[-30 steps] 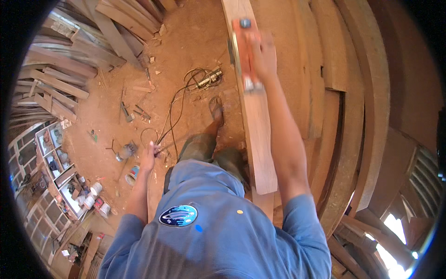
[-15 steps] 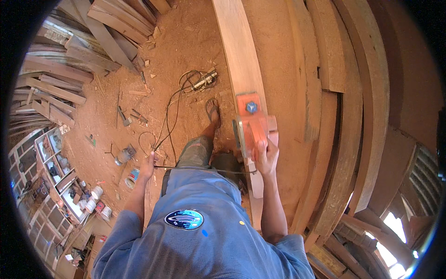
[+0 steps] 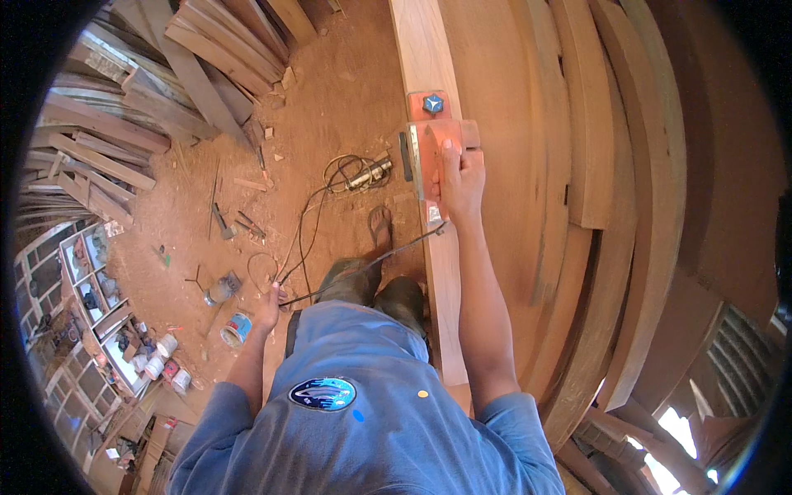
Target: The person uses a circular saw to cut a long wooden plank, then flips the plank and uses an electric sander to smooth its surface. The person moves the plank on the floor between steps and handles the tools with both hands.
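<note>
An orange electric hand planer (image 3: 428, 136) with a blue front knob rests on a long pale wooden board (image 3: 446, 305). My right hand (image 3: 464, 183) is wrapped round its rear handle, arm stretched forward. From the back of the planer a black power cord (image 3: 381, 259) runs slantwise across my legs to my left hand (image 3: 271, 305). That hand is closed on the cord, out to the left of my body. The planer's sole is hidden against the board.
Long thick planks (image 3: 615, 247) lie stacked along the right. A power strip (image 3: 369, 174) with coiled cable lies on the dusty floor, near a hammer (image 3: 222, 221). A paint bucket (image 3: 236, 328) stands left of my legs. Timber (image 3: 223, 41) leans at the far left.
The planer has slid forward along the board, away from me, with my right arm stretching after it. The cord now slants further forward. My left hand has barely moved.
</note>
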Motion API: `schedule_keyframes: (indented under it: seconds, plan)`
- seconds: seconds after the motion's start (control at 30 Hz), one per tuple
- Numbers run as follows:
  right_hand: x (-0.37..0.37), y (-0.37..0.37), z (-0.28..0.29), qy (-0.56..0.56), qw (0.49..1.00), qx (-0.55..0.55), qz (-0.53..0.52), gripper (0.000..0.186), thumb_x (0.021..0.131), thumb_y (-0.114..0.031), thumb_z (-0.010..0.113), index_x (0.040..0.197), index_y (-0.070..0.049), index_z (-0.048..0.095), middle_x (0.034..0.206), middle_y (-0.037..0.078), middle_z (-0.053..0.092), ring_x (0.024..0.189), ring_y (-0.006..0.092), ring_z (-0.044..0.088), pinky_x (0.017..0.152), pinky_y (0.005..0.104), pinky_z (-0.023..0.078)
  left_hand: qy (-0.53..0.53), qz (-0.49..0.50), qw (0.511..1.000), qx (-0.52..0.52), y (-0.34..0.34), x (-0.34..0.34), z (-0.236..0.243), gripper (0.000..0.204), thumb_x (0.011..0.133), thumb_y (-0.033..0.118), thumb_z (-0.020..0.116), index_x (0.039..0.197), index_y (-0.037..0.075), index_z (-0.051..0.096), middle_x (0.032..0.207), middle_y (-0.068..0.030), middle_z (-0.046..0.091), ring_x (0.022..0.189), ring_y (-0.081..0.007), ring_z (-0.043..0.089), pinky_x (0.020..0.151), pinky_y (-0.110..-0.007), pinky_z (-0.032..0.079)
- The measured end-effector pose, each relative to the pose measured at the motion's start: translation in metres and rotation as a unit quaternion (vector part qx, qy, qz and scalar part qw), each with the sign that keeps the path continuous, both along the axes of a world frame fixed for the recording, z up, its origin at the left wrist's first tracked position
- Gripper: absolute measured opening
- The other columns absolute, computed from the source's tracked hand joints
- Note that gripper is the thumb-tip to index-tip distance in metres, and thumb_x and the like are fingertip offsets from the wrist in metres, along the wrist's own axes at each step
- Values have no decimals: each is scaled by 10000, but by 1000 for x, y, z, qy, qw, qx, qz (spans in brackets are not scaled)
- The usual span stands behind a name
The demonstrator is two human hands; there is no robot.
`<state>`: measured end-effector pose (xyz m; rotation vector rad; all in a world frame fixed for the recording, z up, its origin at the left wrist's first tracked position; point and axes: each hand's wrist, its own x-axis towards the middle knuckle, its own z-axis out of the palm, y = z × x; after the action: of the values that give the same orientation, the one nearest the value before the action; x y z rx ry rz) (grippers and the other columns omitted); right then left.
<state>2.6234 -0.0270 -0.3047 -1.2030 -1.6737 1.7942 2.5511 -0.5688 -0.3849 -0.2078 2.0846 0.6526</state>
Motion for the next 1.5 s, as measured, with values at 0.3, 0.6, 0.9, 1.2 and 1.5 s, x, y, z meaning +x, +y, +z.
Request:
schedule_keyframes:
  seconds: [0.3, 0.6, 0.9, 1.2, 1.5]
  plan:
    - [-99, 68, -10, -10, 998, 45, 36, 556, 1028, -464, 555, 683, -28, 567, 529, 44, 529, 400, 128, 526, 353, 286, 401, 36, 12, 998, 45, 58, -52, 18, 758, 1048, 626, 344, 1021, -60, 664, 895, -157, 663, 743, -221, 640, 742, -366, 509]
    - [-167, 115, -39, -32, 996, 82, 24, 558, 1006, -482, 575, 675, -33, 569, 546, 52, 542, 406, 136, 526, 360, 301, 402, 38, -1, 998, 46, 99, -93, 33, 744, 1053, 612, 336, 1021, -52, 669, 846, -135, 646, 735, -202, 635, 729, -353, 492]
    - [-256, 171, -37, -44, 997, 68, 3, 558, 976, -514, 616, 666, -51, 583, 555, 40, 555, 427, 126, 534, 381, 300, 420, 53, -40, 996, 52, 152, -193, 18, 752, 1056, 607, 322, 1011, -57, 672, 844, -138, 665, 696, -194, 634, 704, -351, 496]
    - [-356, 225, -21, -36, 998, 59, -11, 548, 980, -495, 623, 720, -13, 655, 536, 42, 568, 434, 122, 551, 380, 303, 427, 55, -28, 997, 52, 222, -304, 25, 778, 1051, 629, 307, 1014, -59, 669, 806, -137, 669, 734, -211, 646, 731, -356, 509]
    - [-461, 296, -42, -56, 987, 152, -3, 555, 978, -473, 623, 747, 29, 676, 529, 50, 564, 453, 137, 561, 425, 327, 432, 34, -24, 998, 41, 284, -395, 35, 752, 1045, 631, 337, 1046, -49, 659, 836, -145, 654, 666, -194, 641, 636, -331, 509]
